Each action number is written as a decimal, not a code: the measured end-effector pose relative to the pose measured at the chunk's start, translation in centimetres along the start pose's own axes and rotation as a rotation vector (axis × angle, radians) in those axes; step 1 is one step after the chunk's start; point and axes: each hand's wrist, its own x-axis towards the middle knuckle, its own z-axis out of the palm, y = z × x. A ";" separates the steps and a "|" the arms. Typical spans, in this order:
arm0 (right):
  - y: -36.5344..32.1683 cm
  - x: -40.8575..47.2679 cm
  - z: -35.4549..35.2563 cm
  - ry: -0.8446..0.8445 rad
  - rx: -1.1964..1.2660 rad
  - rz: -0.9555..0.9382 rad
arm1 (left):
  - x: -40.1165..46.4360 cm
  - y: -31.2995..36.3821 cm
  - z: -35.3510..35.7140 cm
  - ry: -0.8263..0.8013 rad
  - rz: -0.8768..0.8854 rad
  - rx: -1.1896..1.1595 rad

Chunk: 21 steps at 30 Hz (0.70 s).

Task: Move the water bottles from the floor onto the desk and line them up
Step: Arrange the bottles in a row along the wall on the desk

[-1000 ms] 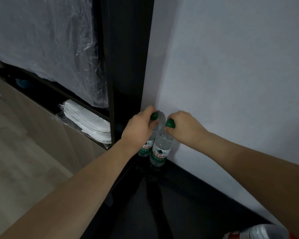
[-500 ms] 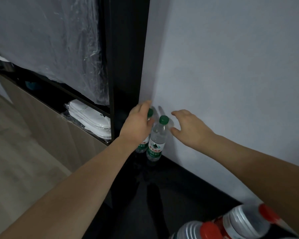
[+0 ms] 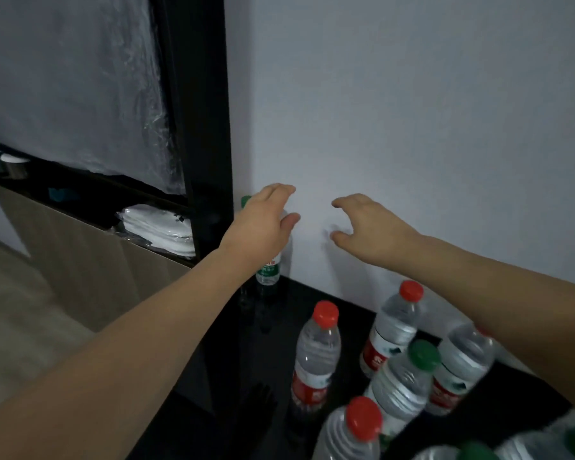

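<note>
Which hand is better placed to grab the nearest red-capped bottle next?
Right hand, probably: the red-capped bottle by the wall stands just below its forearm. The left hand is over by the green-capped bottle, farther away.

I see both hands, left (image 3: 261, 227) and right (image 3: 369, 227), spread empty by the wall. A green-capped bottle (image 3: 268, 268) stands in the desk's (image 3: 269, 343) far corner.
</note>
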 end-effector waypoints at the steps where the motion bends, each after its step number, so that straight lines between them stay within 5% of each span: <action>1: 0.2 -1.2 -0.2 0.013 -0.007 0.006 | -0.7 0.9 0.0 0.009 0.012 0.000; 13: -1.4 -23.9 -2.1 0.272 -0.022 0.030 | -17.1 13.2 -3.6 0.111 0.075 -0.001; 21: -3.2 -36.3 1.1 0.104 0.074 -0.024 | -28.3 17.8 -5.4 0.001 0.033 0.061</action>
